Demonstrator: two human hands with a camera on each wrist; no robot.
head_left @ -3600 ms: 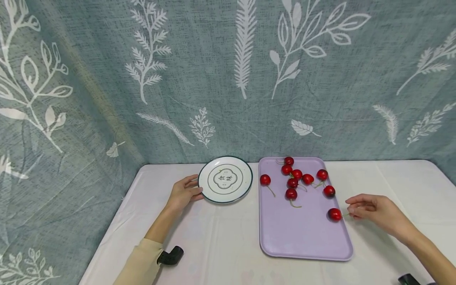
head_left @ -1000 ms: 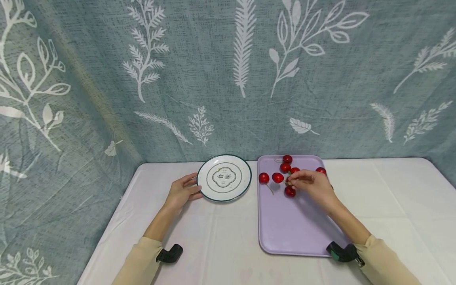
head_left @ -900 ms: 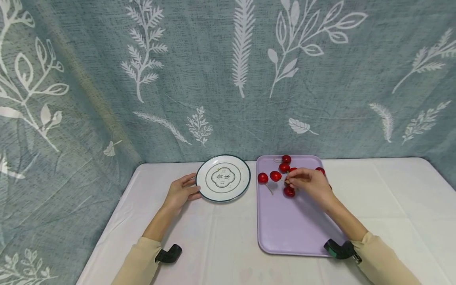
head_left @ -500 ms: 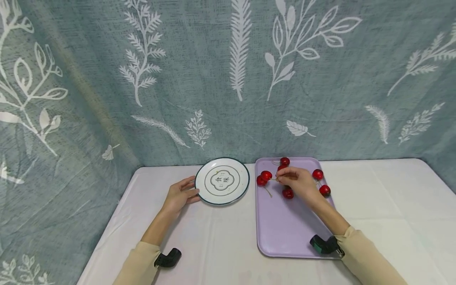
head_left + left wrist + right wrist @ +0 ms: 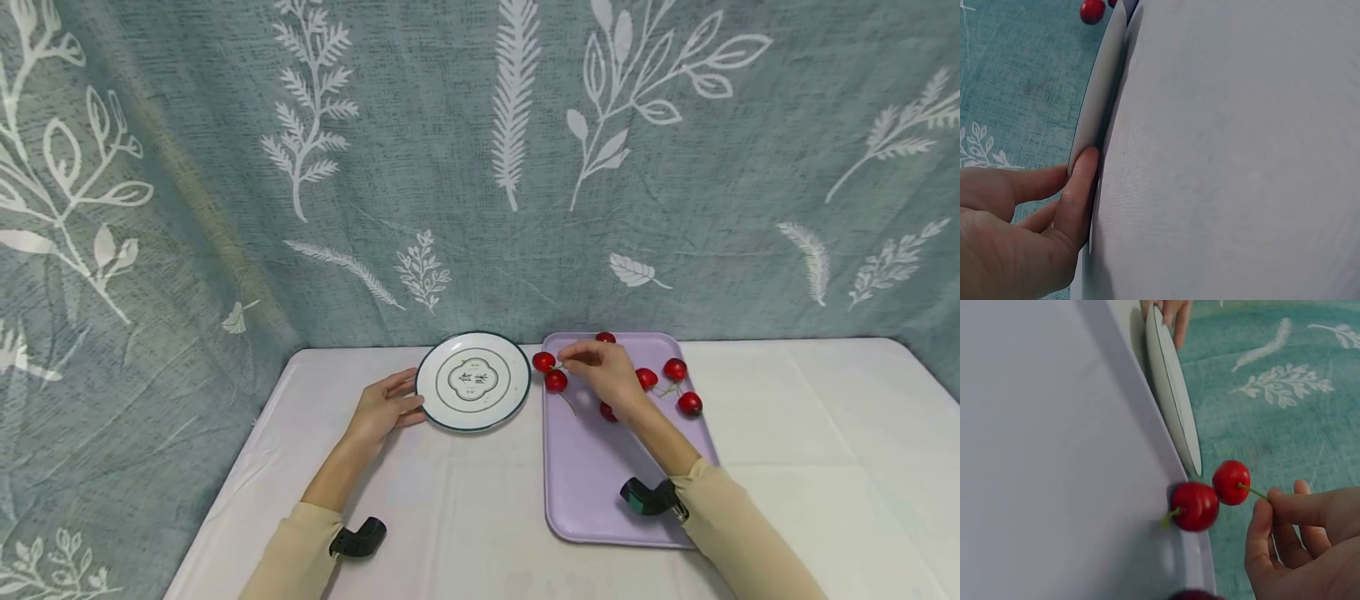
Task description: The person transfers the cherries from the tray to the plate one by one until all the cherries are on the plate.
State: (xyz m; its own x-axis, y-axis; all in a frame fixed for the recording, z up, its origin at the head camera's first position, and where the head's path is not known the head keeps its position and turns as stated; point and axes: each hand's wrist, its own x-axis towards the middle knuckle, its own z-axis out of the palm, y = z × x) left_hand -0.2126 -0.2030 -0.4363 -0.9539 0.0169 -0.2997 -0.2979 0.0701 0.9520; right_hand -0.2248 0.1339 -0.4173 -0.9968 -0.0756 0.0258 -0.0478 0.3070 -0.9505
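Left hand pinching edge of round white dark-rimmed plate. Right hand pinching green stem of round red cherry, held near plate, at left edge of rectangular lilac tray. Other red cherries on tray.

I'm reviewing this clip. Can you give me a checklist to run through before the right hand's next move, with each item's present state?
1. Right hand has the held cherry secured: ok, pinched by its stem.
2. Plate steadied: ok, the left hand grips its left rim.
3. Held cherry over the plate, if that is the likely target: not ok, it is at the tray's left edge, beside the plate.
4. Held cherry apart from the neighboring cherry: cannot tell, they may be touching.
5. Other cherries fully visible: not ok, the right hand partly hides some.
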